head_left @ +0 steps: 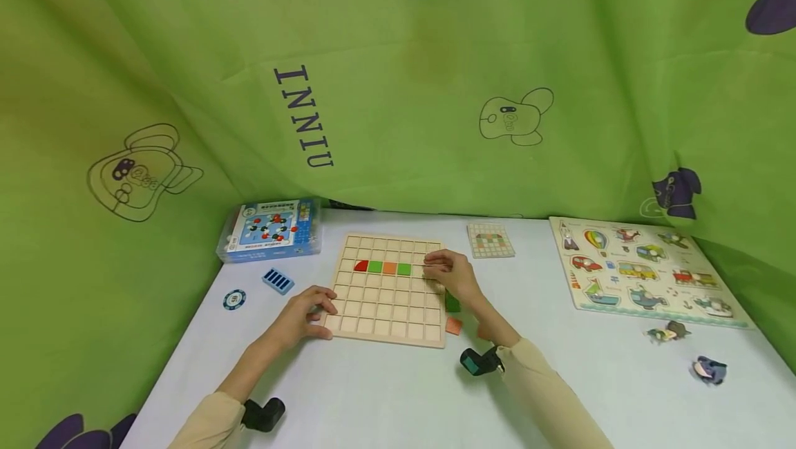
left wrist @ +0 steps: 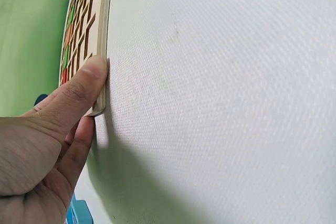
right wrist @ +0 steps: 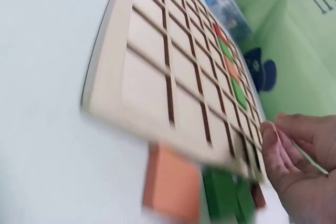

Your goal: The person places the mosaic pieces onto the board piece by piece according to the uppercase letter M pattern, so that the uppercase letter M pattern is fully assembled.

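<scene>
A wooden grid board point(head_left: 385, 311) lies on the table. One of its upper rows has a red quarter-round tile point(head_left: 361, 266), a green tile point(head_left: 375, 267), an orange tile point(head_left: 389, 268) and another green tile point(head_left: 404, 269), side by side. My left hand point(head_left: 298, 319) holds the board's near left corner, thumb along the front edge and fingers at the side. Over the board's right edge, level with that row, is my right hand point(head_left: 455, 276). Its thumb and fingertips point(right wrist: 269, 129) come together; I cannot tell whether a tile is between them.
Loose green point(head_left: 452, 302) and orange tiles point(head_left: 454, 326) lie right of the board. Behind them is a pattern card point(head_left: 491, 242). A picture puzzle point(head_left: 612, 283) and two small figures point(head_left: 710, 370) are farther right. A boxed set point(head_left: 270, 231), a blue slotted piece point(head_left: 278, 281) and a round chip point(head_left: 234, 299) sit left.
</scene>
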The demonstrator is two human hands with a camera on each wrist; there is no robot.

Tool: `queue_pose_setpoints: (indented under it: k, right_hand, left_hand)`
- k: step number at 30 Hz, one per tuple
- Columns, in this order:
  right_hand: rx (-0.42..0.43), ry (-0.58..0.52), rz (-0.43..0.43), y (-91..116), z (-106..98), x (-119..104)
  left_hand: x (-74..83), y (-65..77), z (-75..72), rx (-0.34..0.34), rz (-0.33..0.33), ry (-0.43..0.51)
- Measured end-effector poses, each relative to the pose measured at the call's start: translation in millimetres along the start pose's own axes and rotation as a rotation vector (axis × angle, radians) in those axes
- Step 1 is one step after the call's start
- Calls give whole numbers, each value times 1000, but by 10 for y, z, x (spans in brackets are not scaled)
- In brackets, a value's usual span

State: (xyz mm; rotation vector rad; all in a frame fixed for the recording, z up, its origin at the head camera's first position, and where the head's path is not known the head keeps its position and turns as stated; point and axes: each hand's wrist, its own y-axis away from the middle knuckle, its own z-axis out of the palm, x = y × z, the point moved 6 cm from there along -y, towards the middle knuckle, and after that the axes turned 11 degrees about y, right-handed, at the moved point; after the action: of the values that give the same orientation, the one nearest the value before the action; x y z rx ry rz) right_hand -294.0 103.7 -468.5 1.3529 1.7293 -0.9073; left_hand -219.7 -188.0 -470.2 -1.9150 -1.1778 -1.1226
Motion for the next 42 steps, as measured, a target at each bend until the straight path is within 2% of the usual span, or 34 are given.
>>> queue_pose_setpoints:
  k: [6, 10, 14, 19, 23, 29, 34, 42]
  right_hand:
    - [15, 29, 38, 79, -341, 148]
    - [-4, 52, 61, 108, -457, 260]
    - [-28, 76, 63, 118, -463, 295]
    - [-14, 78, 79, 107, -449, 238]
    - [10, 96, 88, 45, -435, 310]
    - [81, 225, 80, -21, -421, 336]
    - [99, 295, 59, -45, -412, 331]
    - [165, 233, 22, 36, -426, 308]
  left_hand:
    - [-9, 31, -43, 18, -8, -3]
    - [-26, 42, -54, 16, -4, 0]
    - [-32, 38, -44, 10, 10, 0]
    - [-26, 28, -18, 7, 8, 7]
    - [-14, 19, -5, 7, 1, 7]
    - [6, 3, -2, 11, -9, 6]
    - [9, -5, 2, 7, -4, 0]
    - [11, -1, 6, 4, 2, -1]
